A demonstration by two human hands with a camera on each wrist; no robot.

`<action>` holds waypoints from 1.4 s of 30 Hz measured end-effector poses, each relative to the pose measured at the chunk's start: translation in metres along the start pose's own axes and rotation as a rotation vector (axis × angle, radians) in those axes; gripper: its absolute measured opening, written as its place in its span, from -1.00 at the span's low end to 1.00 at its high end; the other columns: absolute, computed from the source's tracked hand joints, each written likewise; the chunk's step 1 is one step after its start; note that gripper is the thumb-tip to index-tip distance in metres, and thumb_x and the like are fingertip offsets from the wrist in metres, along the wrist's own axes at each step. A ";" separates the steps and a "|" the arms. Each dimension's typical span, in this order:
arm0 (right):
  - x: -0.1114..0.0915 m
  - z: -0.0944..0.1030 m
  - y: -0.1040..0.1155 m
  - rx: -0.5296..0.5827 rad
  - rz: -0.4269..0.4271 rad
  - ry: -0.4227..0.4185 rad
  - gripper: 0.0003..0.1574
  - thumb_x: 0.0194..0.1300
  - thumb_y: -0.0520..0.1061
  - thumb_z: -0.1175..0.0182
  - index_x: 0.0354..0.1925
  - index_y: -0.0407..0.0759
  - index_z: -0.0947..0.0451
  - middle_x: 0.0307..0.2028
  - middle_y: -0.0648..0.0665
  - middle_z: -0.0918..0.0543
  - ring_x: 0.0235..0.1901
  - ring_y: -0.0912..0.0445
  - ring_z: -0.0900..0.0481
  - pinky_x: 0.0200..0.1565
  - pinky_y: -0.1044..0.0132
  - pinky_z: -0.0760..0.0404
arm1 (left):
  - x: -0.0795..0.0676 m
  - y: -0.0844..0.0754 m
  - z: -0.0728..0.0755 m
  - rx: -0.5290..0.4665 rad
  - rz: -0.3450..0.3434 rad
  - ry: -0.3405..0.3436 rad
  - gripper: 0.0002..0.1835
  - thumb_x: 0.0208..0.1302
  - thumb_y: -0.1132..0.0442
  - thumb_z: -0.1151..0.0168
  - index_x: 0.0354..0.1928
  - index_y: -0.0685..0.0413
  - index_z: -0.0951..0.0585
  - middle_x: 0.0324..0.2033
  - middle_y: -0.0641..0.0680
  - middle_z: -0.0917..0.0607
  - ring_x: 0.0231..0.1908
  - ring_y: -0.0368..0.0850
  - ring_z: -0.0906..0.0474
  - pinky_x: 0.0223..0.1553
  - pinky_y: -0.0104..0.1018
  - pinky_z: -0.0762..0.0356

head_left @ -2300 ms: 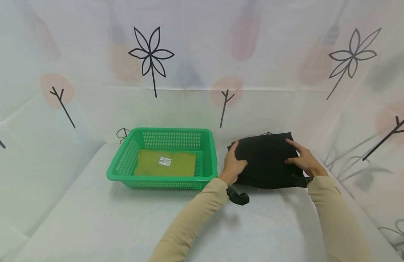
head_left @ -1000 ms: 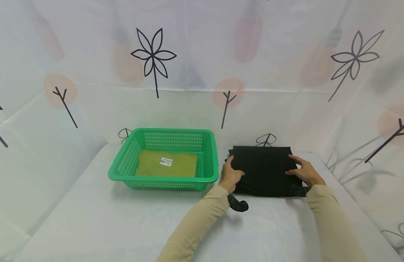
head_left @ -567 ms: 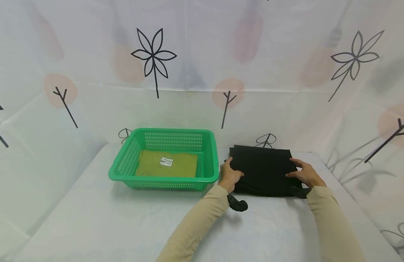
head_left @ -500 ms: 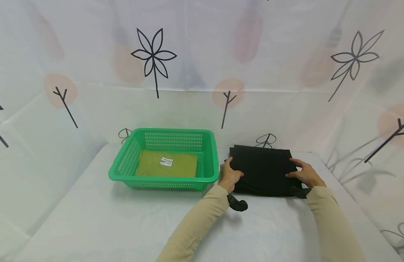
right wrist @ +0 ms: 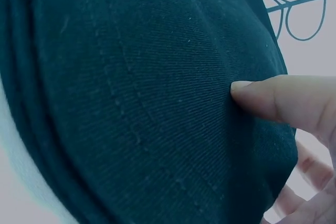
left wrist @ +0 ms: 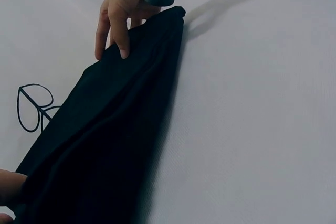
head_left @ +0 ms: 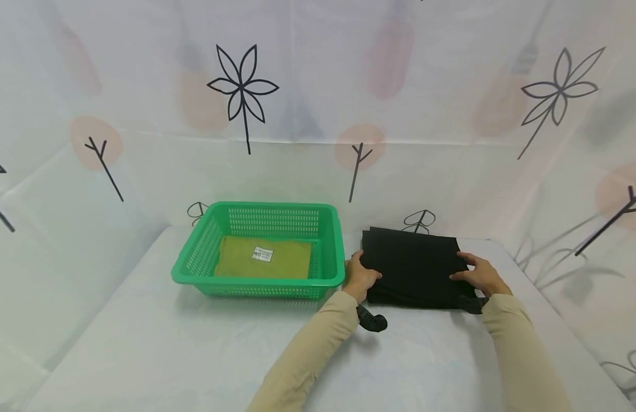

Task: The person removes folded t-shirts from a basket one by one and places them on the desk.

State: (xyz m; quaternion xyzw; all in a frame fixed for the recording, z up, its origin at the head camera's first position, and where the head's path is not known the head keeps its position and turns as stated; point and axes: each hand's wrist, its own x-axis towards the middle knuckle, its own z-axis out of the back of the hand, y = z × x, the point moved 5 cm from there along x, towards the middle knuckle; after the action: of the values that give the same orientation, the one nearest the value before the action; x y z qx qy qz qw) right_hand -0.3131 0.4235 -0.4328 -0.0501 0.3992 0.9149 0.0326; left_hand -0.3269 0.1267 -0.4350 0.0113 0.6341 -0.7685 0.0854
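Observation:
A folded black garment [head_left: 413,266] of twill-like cloth with stitched seams lies on the white-covered surface at the right. Its exact kind is hidden by the folding. My left hand [head_left: 360,278] holds its left edge, thumb over the top; in the left wrist view only bits of two digits show at the lower left corner. My right hand [head_left: 484,276] grips the opposite edge. In the right wrist view the thumb of that right hand [right wrist: 299,98] presses a dent into the garment [right wrist: 147,98], while the other fingers lie beyond and below its edge.
Left of the garment stands a green plastic basket [head_left: 256,282] with slotted walls. Inside lies a flat olive-green folded piece [head_left: 289,260] bearing a white label [head_left: 263,254]. A patterned white sheet [head_left: 307,171] hangs behind and along both sides.
The garment, earlier tilted up between both hands, now lies flat, its far edge lower in view. My left hand has since shifted slightly left and nearer; the basket stays put.

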 end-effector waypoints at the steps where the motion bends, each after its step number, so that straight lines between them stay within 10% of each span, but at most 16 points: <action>1: 0.000 0.000 0.000 -0.002 -0.005 0.002 0.06 0.19 -0.19 -0.27 0.44 -0.47 0.10 0.30 -0.72 0.06 0.23 -0.59 0.01 0.16 -0.40 -0.12 | 0.000 -0.001 0.000 0.000 0.002 0.003 -0.18 -0.13 0.59 -0.47 0.28 0.14 -0.45 0.08 0.26 -0.41 0.14 0.18 -0.35 0.14 -0.01 -0.39; 15: -0.006 0.012 0.017 -0.224 0.071 -0.202 -0.27 0.28 -0.11 -0.16 0.26 -0.54 -0.26 0.18 -0.63 -0.30 0.11 -0.47 -0.32 0.05 -0.29 -0.34 | -0.006 -0.015 0.006 0.125 -0.137 0.002 -0.42 0.01 0.49 -0.38 0.17 0.20 -0.53 0.15 0.17 -0.36 0.16 0.10 -0.33 0.13 -0.08 -0.38; 22: -0.009 0.017 0.032 -0.250 0.184 -0.312 -0.41 0.29 -0.12 -0.14 0.15 -0.53 -0.39 0.03 -0.55 -0.50 -0.03 -0.41 -0.51 -0.01 -0.25 -0.39 | -0.010 -0.028 0.011 0.328 -0.312 0.016 -0.59 0.10 0.37 -0.33 0.05 0.14 -0.61 -0.02 0.14 -0.47 0.02 0.08 -0.39 0.02 -0.17 -0.41; 42: -0.030 0.020 0.078 -0.233 0.297 -0.416 -0.49 0.36 -0.05 -0.12 0.11 -0.39 -0.43 -0.04 -0.48 -0.57 -0.09 -0.37 -0.53 -0.11 -0.24 -0.47 | -0.033 -0.057 0.018 0.722 -0.694 0.234 -0.69 0.29 0.10 -0.20 0.03 0.03 -0.61 -0.12 0.02 -0.53 -0.18 -0.12 -0.41 -0.25 -0.35 -0.38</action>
State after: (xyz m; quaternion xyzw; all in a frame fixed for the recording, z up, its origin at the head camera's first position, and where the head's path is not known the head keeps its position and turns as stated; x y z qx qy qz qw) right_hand -0.2929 0.3848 -0.3586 0.1943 0.2792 0.9400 -0.0267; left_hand -0.3010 0.1238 -0.3717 -0.0853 0.3000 -0.9151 -0.2556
